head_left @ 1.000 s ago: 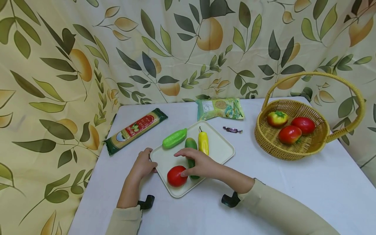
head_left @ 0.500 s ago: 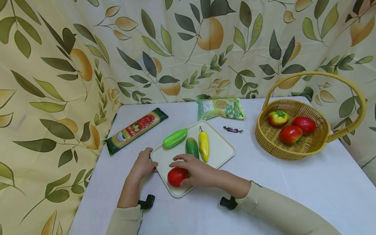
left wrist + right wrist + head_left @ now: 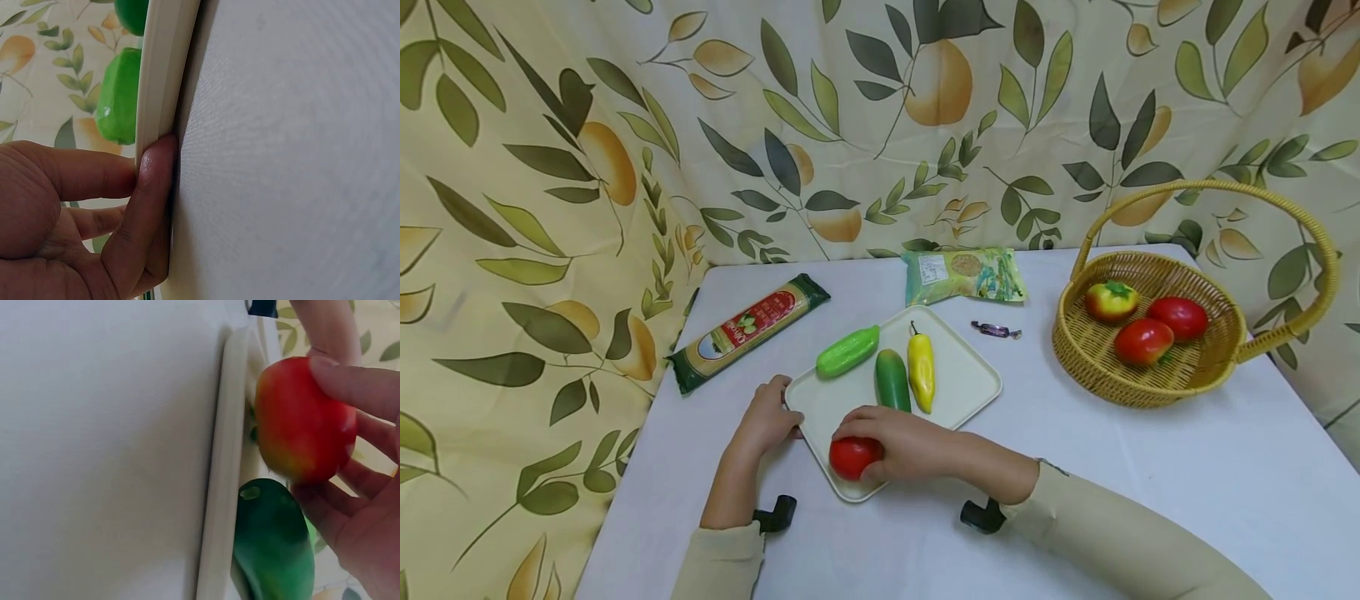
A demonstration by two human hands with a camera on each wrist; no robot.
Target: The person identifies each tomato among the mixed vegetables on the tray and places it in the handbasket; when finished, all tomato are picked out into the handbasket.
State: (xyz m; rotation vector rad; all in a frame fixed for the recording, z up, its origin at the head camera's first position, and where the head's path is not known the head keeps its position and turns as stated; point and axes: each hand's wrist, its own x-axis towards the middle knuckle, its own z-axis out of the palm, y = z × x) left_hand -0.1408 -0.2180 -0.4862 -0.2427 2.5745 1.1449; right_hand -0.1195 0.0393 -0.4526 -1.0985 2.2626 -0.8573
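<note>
On a cream rectangular tray [image 3: 958, 396] sits a glossy red, rounded fruit [image 3: 853, 459] at the near corner. My right hand [image 3: 910, 442] grips it from the right; the right wrist view shows thumb and fingers around the fruit [image 3: 303, 419], which has a yellowish patch. My left hand [image 3: 766, 418] pinches the tray's left edge; in the left wrist view, fingers curl beneath the rim [image 3: 164, 75]. Also on the tray lie a light green cucumber-like vegetable [image 3: 847, 352], a dark green one [image 3: 891, 379] partly behind my right hand, and a yellow pepper [image 3: 921, 372].
A wicker basket [image 3: 1075, 367] with a tall handle stands at the right, holding 3 red or yellow-red fruits [image 3: 1142, 342]. Behind the tray are a green-yellow food packet [image 3: 966, 277] and a wrapped candy [image 3: 996, 330]. A long green-ended packet [image 3: 748, 333] lies at the left.
My right hand has come down and nearer, its fingers closing around the red fruit. More of the dark green vegetable shows. My left hand stays on the tray's edge.
</note>
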